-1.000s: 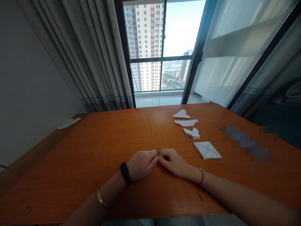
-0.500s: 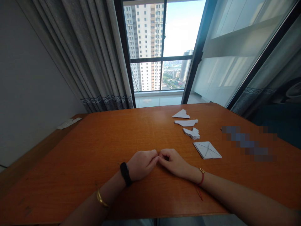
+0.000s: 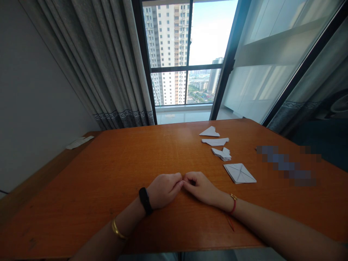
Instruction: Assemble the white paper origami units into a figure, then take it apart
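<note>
My left hand (image 3: 164, 190) rests on the wooden table with its fingers curled closed; a black band sits on its wrist. Its thumb and fingertips touch those of my right hand (image 3: 200, 187), whose thumb and fingers are pinched into a loose ring. Nothing shows between the fingers of either hand. To the right of my right hand lies a folded white paper square (image 3: 240, 173) with crossing creases. Beyond it are a folded white paper piece with layered ends (image 3: 222, 154), a flat long folded paper (image 3: 215, 141) and a triangular folded paper (image 3: 210, 131).
The orange-brown table (image 3: 130, 156) reaches back to a window and a grey curtain (image 3: 108, 72). A blurred, pixelated patch (image 3: 285, 165) covers something on the right side. White papers (image 3: 79, 142) lie on a ledge at the far left by the wall.
</note>
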Available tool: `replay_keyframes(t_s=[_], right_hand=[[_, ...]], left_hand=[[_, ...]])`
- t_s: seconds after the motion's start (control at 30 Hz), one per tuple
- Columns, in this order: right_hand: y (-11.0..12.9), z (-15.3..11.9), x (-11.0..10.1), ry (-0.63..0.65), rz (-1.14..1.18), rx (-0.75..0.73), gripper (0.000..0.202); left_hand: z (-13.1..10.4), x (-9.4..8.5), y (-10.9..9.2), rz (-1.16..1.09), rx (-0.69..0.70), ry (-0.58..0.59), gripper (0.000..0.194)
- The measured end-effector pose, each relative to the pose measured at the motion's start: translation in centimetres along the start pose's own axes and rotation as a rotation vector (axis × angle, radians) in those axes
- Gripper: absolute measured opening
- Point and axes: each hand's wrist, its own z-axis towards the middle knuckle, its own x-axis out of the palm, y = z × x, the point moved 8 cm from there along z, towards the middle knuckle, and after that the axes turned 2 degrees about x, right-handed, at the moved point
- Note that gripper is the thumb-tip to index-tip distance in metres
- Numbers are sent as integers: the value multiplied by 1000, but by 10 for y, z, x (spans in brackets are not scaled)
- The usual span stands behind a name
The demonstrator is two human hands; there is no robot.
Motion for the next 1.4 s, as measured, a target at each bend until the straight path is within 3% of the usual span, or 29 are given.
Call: replay_keyframes(t_s=[1.4], right_hand=[[1,0,-1,-1,-5,1,29]], left_hand=[[0,-1,-1,-5,-7,4,23]])
